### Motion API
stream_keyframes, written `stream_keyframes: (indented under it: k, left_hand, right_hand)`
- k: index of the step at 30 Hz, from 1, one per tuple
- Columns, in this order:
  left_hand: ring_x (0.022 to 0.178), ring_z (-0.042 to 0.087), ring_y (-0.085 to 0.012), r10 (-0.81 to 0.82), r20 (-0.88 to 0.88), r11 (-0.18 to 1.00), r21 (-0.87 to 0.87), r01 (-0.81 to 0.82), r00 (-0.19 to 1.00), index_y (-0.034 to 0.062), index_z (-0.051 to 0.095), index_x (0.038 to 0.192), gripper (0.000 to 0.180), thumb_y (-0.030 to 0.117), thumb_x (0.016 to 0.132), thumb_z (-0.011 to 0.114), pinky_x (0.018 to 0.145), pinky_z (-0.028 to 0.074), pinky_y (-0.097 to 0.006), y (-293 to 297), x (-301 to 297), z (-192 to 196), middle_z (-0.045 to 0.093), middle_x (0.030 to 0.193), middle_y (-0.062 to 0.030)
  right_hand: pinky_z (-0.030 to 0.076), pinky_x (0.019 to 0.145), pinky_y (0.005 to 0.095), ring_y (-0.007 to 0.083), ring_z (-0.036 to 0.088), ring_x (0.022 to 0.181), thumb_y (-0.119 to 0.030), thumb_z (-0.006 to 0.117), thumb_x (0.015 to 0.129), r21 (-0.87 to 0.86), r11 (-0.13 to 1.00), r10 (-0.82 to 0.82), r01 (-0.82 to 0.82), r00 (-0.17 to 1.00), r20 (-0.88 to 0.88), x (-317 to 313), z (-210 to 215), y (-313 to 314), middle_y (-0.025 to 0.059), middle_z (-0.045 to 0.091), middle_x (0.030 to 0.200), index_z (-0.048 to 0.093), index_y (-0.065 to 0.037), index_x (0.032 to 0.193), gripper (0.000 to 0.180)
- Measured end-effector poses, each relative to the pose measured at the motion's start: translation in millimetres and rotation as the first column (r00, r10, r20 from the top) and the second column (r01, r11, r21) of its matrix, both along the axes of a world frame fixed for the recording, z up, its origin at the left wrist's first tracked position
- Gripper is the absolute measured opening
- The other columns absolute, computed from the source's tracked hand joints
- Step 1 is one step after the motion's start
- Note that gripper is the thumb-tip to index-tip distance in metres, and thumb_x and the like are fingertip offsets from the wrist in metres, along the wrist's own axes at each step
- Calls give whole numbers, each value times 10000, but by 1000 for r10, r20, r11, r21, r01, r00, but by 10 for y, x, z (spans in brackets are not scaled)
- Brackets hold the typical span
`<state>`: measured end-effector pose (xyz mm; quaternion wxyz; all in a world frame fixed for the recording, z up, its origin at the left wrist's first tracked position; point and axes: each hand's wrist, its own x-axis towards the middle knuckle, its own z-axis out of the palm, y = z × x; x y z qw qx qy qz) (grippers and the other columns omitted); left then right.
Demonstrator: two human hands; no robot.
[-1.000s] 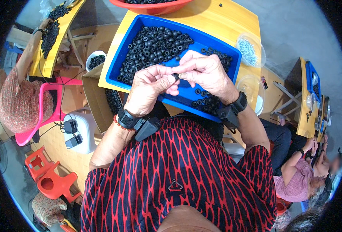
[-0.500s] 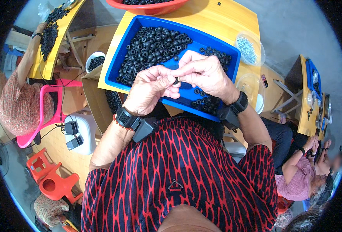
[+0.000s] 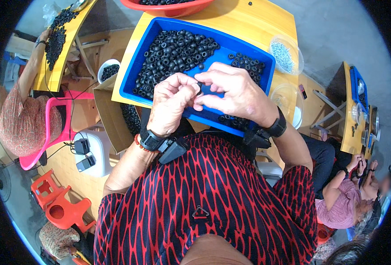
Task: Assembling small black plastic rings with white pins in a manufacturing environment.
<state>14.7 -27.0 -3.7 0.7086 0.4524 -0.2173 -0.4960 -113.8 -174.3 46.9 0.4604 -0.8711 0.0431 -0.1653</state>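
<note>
Over the near side of a blue tray (image 3: pixel 248 51), my left hand (image 3: pixel 173 99) pinches one small black ring (image 3: pixel 199 88) between thumb and fingertips. My right hand (image 3: pixel 237 90) is just to the right of that ring, its thumb and forefinger spread apart on either side of it. Whether a right fingertip touches the ring is hard to tell. A large heap of black rings (image 3: pixel 173 53) fills the tray's left part. Smaller groups of the same rings (image 3: pixel 248 64) lie along its right side, partly hidden behind my right hand.
Right of the tray stand a clear tub of pale blue bits (image 3: pixel 282 55) and a clear container (image 3: pixel 283 95). A red basin (image 3: pixel 169 9) is at the far edge. Left are a white bucket (image 3: pixel 108 66) and a cardboard box (image 3: pixel 105 110). Other people sit at side tables.
My right thumb and forefinger have gone from a pinch to spread apart, and that hand has turned. The black ring now shows more plainly, tilted upright in my left fingertips.
</note>
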Motion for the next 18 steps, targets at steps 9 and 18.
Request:
stream_keyframes:
  k: [9,18]
  left_hand:
    - [682,610,-93,25,154,994,100,-40,988,10,632,939,106,113,916,634,651,499,-241,-23,-58,37,654,820,-30]
    - [735,639,-114,-4,161,996,94,-11,987,-11,632,1006,177,148,929,647,681,532,-259,-9,-33,47,670,917,-54]
  right_hand:
    - [513,682,429,334,626,779,-282,664,842,-497,864,-10,-81,984,-177,10,86,47,144,596,836,593,-21,824,271]
    - [512,639,435,344,624,715,-288,631,851,-480,877,-26,-23,995,-95,-41,-17,-26,168,590,783,591,-6,775,295]
